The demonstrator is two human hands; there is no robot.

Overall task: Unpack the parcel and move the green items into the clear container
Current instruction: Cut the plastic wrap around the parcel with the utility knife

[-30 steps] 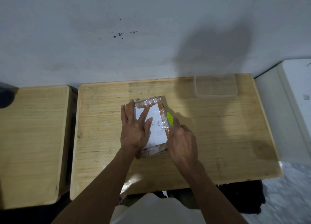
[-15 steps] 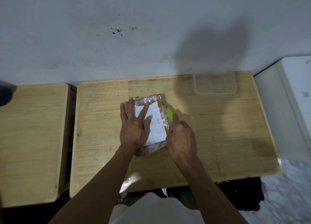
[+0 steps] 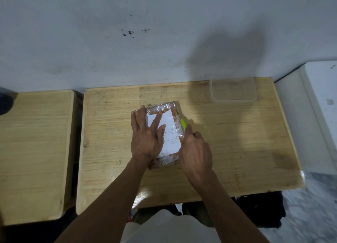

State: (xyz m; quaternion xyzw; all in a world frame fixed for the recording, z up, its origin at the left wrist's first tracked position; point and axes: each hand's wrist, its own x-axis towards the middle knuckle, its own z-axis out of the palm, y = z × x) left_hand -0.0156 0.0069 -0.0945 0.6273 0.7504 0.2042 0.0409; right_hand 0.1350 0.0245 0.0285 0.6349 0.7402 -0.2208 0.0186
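Seen from the head camera, the parcel (image 3: 165,133) lies flat near the middle of the wooden surface (image 3: 237,142). It is a brown-orange packet wrapped in shiny clear film that crinkles at its 12 o'clock end, with a white shipping label (image 3: 168,133) covering most of its top. A small bright green piece (image 3: 183,123) shows at the parcel's 3 o'clock edge; what it is cannot be told.

The left hand (image 3: 147,138) rests palm down on the parcel's 9 o'clock half, its fingers (image 3: 156,122) straight and spread, pressing on the label and wrap. The right hand (image 3: 196,151) sits at the parcel's 4 o'clock side, knuckles up and fingers curled; one finger reaches toward the green piece, but whether it pinches anything is hidden beneath the hand.

The clear container (image 3: 233,90) stands at 1 o'clock from the parcel, against the far edge of the surface by the wall (image 3: 109,51), well apart from the parcel. Bare wood lies between them and out toward 3 o'clock, up to the surface's right edge, beyond which stands a white cabinet (image 3: 319,105). At 9 o'clock a dark gap separates the surface from a second wooden table (image 3: 32,142).

The label carries a few lines of small dark print near its 4 o'clock part, too small to read.
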